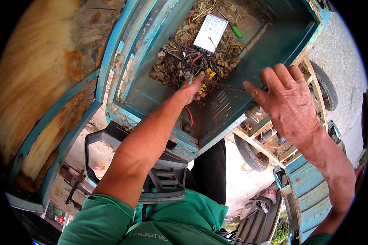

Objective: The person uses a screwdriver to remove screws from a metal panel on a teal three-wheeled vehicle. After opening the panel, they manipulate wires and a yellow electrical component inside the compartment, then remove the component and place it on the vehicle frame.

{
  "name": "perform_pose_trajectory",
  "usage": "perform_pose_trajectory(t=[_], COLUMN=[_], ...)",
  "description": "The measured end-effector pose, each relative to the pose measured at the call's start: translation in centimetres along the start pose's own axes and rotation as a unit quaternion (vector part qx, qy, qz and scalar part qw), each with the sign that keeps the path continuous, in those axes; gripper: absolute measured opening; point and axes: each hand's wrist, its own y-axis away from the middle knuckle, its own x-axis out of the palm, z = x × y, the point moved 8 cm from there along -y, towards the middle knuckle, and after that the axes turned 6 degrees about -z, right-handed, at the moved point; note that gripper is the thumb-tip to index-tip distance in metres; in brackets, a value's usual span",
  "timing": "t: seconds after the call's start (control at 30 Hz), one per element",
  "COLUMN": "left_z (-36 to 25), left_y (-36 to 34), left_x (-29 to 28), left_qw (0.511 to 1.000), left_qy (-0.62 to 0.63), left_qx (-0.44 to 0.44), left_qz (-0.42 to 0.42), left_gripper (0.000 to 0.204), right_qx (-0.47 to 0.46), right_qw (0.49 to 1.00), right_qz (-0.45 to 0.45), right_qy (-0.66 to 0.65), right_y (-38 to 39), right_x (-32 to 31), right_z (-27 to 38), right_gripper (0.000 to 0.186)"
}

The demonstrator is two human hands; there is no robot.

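Connectors (209, 73), yellow, sit among wires (196, 61) in the blue bin (270, 57), the left hand (193, 87) closed around the lower ones. At 12 o'clock from them lies a silver box (211, 33); at 1, a green handle (237, 32). At 3, the right hand (286, 100), fingers curled, seems to grip a slim tool (233, 87) aimed at them. The step in hand looks like work on a connection; the next move calls for a steady left hold and an aligned tip.

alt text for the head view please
A person's left hand holds yellow connectors and wires inside a blue metal compartment littered with dry leaves, near a silver box. The right hand appears to hold a thin tool.
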Motion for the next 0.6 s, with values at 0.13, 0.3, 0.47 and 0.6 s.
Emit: perform_pose_trajectory(t=[0.13, 0.3, 0.47, 0.6], left_z=[-0.1, -0.2, -0.5, 0.0], left_y=[0.2, 0.4, 0.7, 0.0], left_x=[-0.1, -0.3, -0.2, -0.1], left_qw=[1.0, 1.0, 1.0, 1.0], left_qy=[0.002, 0.005, 0.007, 0.019], left_qx=[0.0, 0.005, 0.011, 0.017], left_qz=[-0.007, -0.006, -0.007, 0.01], left_gripper=[0.054, 0.058, 0.06, 0.057], right_qx=[0.131, 0.251, 0.25, 0.175], right_qw=[0.971, 0.865, 0.916, 0.94], right_qz=[0.19, 0.109, 0.036, -0.056], right_qy=[-0.056, -0.421, -0.312, -0.286], right_y=[1.0, 1.4, 2.1, 1.6], right_x=[2.2, 0.0, 0.5, -0.3], right_z=[-1.8, -2.5, -2.3, -1.4], right_gripper=[0.033, 0.041, 0.036, 0.055])
